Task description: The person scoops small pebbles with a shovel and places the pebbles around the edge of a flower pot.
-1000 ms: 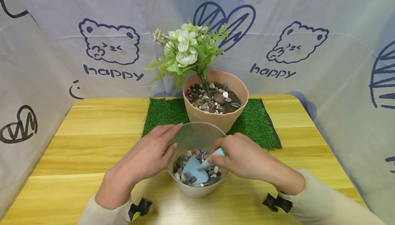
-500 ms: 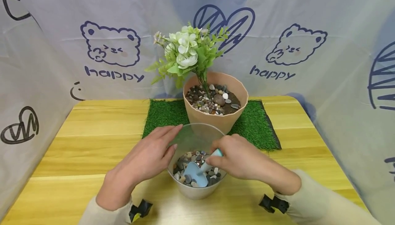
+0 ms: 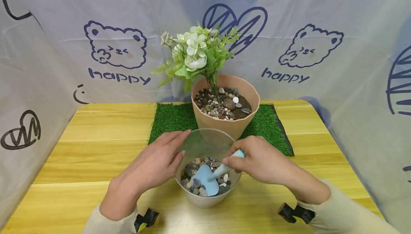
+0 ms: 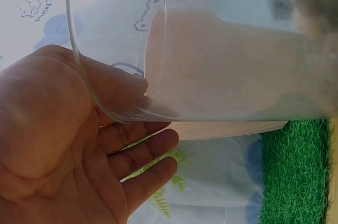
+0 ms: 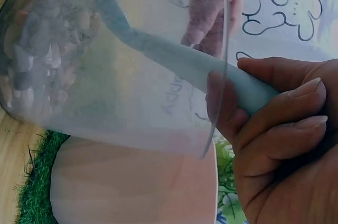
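In the head view a clear bucket (image 3: 205, 202) stands at the near middle of the table, with pebbles (image 3: 196, 189) in its bottom. My left hand (image 3: 152, 161) holds its left rim, the thumb over the inner side; in the left wrist view several fingers (image 4: 153, 179) lie outside the wall. A light blue hand shovel (image 3: 205, 180) leans inside the bucket. Its blade is among the pebbles, and several grey stones lie against it. My right hand (image 3: 261, 161) grips the shovel's handle (image 5: 195, 68) at the right rim, thumb and fingers around its end.
Behind the bucket, a peach flowerpot (image 3: 221, 127) holds soil, pebbles and a white-flowered plant (image 3: 196, 54). It stands on a green turf mat (image 3: 174, 118). A wooden table (image 3: 106, 134) extends to both sides, with a printed cloth (image 3: 173, 5) around it.
My right hand first shifted slightly left, then moved right with the handle, which now leans lower over the right rim. The blade has turned among the pebbles. My left hand stays put.
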{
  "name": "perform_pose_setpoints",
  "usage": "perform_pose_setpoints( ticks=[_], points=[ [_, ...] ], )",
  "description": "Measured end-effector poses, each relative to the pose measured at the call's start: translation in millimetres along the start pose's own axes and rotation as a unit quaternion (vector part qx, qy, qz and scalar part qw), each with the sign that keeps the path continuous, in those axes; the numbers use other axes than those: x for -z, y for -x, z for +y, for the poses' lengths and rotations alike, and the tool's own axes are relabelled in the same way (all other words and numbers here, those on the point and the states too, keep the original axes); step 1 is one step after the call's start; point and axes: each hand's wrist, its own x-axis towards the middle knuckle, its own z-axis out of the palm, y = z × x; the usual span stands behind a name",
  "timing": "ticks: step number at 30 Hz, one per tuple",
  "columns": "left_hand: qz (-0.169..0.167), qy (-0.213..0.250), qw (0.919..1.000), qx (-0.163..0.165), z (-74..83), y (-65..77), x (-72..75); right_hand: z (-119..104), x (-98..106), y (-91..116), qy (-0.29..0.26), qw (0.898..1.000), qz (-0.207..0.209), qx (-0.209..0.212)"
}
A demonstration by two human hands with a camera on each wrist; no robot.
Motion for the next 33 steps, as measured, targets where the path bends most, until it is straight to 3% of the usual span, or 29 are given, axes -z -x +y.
perform_pose_setpoints(
  ticks=[6, 13, 22, 33],
  points=[
    [0.001, -0.001, 1.0000, -0.002, -0.4, 0.0, -0.2, 2, 6, 3, -0.012, 1.000, 0.012, -0.004],
    [0.000, 0.000, 1.0000, -0.002, -0.7, 0.2, -0.5, 12, 13, 5, -0.062, 0.997, 0.022, -0.030],
    [-0.002, 0.002, 1.0000, -0.003, -1.0, 0.2, -0.1, 34, 19, 9, -0.162, 0.986, 0.012, -0.044],
    [-0.001, 0.006, 1.0000, -0.003, -0.9, 1.2, 0.3, 46, 17, 11, -0.221, 0.974, 0.027, -0.046]
  ],
)
